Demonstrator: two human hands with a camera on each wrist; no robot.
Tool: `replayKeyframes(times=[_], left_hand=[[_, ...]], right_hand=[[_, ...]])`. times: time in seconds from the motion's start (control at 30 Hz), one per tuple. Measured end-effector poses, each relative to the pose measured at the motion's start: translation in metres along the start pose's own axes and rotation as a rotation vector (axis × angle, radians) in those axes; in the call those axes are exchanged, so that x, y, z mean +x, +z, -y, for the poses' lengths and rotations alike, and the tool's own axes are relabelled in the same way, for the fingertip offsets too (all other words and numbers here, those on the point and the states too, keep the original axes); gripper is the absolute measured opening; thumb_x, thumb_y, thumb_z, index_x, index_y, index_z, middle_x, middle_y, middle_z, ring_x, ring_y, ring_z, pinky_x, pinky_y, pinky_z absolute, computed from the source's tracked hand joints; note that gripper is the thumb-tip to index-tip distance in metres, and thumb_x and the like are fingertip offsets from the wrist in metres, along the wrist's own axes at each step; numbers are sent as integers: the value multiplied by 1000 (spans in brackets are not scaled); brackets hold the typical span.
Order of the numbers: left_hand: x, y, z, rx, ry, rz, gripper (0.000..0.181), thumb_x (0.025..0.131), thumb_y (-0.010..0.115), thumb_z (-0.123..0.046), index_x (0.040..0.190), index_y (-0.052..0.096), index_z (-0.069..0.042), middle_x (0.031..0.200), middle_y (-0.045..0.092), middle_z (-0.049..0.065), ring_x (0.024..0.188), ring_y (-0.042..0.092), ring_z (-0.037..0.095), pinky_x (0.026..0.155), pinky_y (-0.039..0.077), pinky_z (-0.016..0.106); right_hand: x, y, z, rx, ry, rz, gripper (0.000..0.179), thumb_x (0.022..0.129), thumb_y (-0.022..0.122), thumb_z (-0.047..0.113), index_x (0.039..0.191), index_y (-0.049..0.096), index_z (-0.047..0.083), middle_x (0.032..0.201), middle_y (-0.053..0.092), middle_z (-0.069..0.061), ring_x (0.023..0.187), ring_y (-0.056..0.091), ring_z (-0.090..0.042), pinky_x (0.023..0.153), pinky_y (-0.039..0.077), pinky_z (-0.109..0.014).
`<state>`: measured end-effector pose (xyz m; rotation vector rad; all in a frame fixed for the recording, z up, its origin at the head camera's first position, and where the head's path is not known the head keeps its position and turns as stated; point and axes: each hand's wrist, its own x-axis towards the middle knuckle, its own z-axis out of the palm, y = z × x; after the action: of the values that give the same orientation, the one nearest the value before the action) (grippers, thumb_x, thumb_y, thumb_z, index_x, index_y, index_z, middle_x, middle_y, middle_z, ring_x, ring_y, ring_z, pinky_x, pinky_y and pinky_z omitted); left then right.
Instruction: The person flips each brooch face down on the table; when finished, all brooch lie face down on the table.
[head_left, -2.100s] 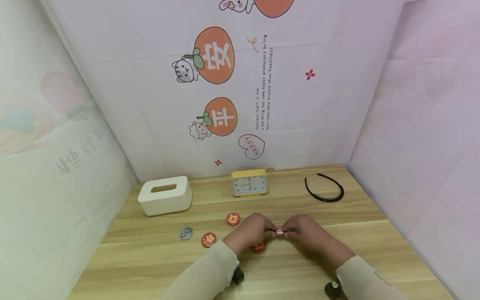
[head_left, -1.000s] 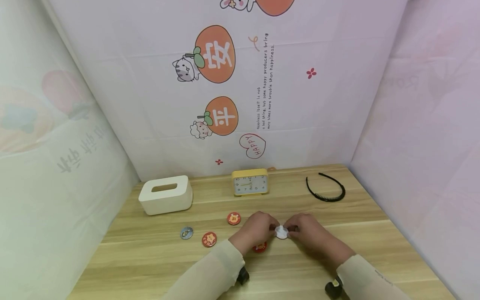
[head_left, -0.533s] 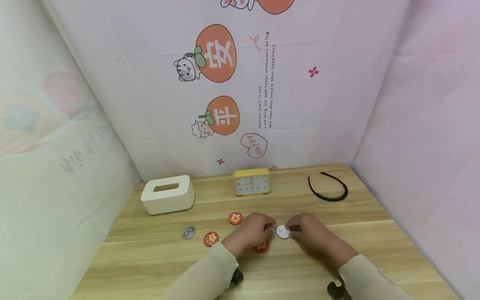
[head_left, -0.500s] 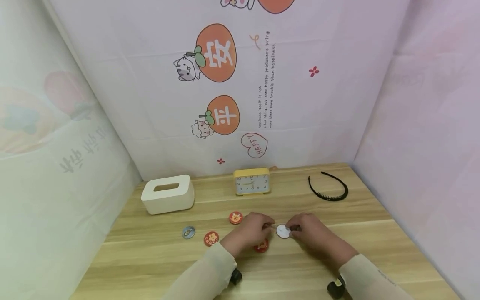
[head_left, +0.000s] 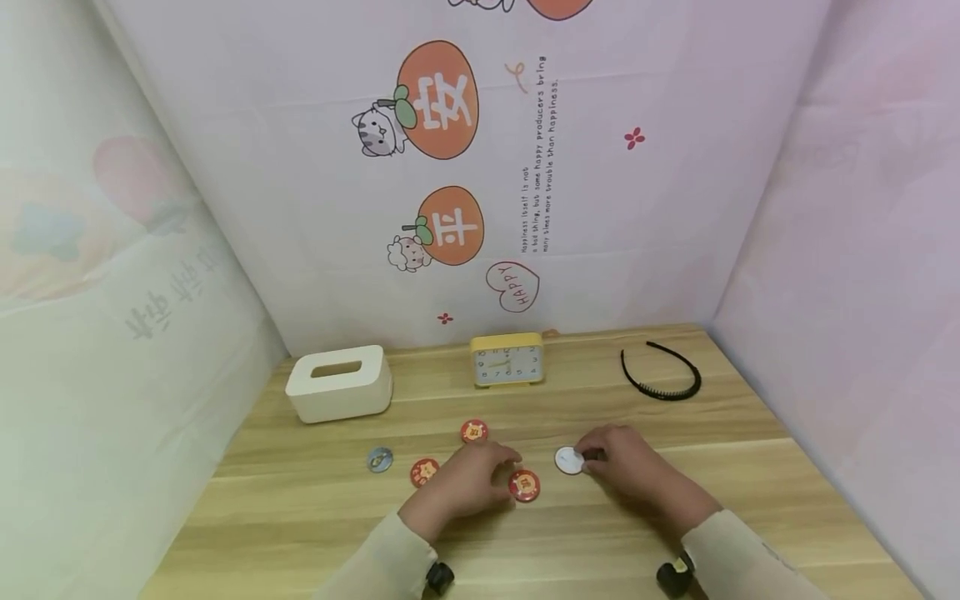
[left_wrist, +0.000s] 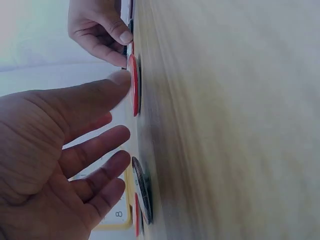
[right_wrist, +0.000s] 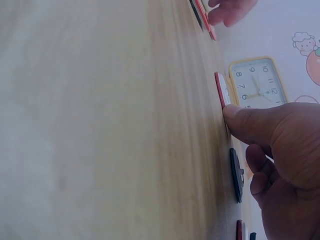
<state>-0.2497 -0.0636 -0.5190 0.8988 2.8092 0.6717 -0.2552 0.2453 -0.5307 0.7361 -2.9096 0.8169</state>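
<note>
My right hand pinches the right edge of a white-faced round badge, which lies low over the table. In the right wrist view its red rim shows, with my thumb on it. My left hand is beside a red round badge printed with a yellow figure, thumb and fingers spread apart around its left side. In the left wrist view the thumb tip overlaps that badge's edge, and nothing is gripped. Another red badge lies just beyond the left hand, which partly covers a third red badge.
A blue-grey round badge lies at the left. Along the back stand a white tissue box and a yellow clock, with a black toothed headband at the right. Cloth-covered walls enclose the wooden table on three sides.
Both hands held one badge, which was turned until its white face showed. The left hand then let go and moved left to the red badge. The right hand stays at the white-faced badge.
</note>
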Motion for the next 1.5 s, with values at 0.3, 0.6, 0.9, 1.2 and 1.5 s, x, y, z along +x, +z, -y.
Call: replayKeyframes(times=[0.3,0.6,0.9,1.2,1.5], left_hand=[[3,6,-7,80,55,5,38,89,92,-26,124,81,-19,123,78,-9,120,69,10,110,54,30],[16,13,-5,88,39,-43,29,93,89,-28,120,82,-20,116,77,-9,110,67,8,103,57,30],[26,9,-3,76,-30,-61,27,96,86,-25,122,82,-18,119,79,-6,118,70,17,113,54,40],[30,6,-1,71,-17,-59,26,96,86,-27,121,82,-19,119,79,-7,118,70,16,112,54,39],[32,8,0,28,-4,-56,15,94,89,-26,105,80,-21,103,77,-12,101,66,8,100,55,33]], right_hand=[[0,0,-1,13,-9,4,18,93,84,9,111,84,14,111,81,-1,102,73,-19,91,63,-43],[-1,0,-1,9,-10,-2,19,93,85,10,111,84,16,110,80,2,101,71,-16,91,62,-42],[-1,-1,2,43,21,12,20,95,84,12,114,83,15,112,80,1,97,68,-12,84,60,-33],[9,0,12,88,7,-12,30,95,86,19,122,81,8,125,80,-8,113,74,-26,97,63,-46],[25,15,33,43,-81,36,23,91,84,11,114,84,13,115,81,1,113,71,-25,103,57,-51]])
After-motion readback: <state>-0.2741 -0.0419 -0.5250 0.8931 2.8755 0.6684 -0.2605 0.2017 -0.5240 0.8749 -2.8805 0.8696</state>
